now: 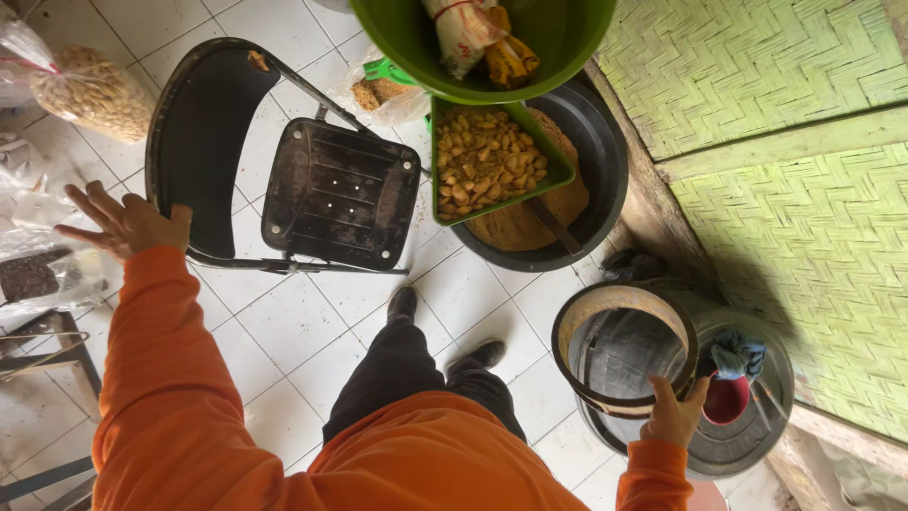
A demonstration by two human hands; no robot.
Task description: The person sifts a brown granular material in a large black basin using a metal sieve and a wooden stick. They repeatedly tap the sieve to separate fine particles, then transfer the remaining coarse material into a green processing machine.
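Overhead, we look down on a person in an orange long-sleeved top and dark trousers standing on a white tiled floor (312, 326). Our view shows the left hand (128, 222) resting on the curved back of a black folding chair (284, 180), its grip spread wide, fingers splayed and flat against the chair's edge. The right hand (676, 414) closes its grip on the rim of a round sieve (624, 345) with a tan wooden hoop, thumb and fingers pinching the near edge; the sieve sits atop a dark metal drum lid (757, 426) at the lower right, near the green woven bamboo wall (785, 142). Just beside that hand we see a small red cup (726, 399) and a blue cloth (738, 355) lying on the lid. Above, a square green tray of peanuts (487, 161) rests across a black basin (591, 180) filled with brown ground meal. A round green bowl (482, 43) holding packets overlaps the tray's far edge. At upper left, a clear plastic bag of peanuts (90, 90) lies on the floor, well apart from both hands.
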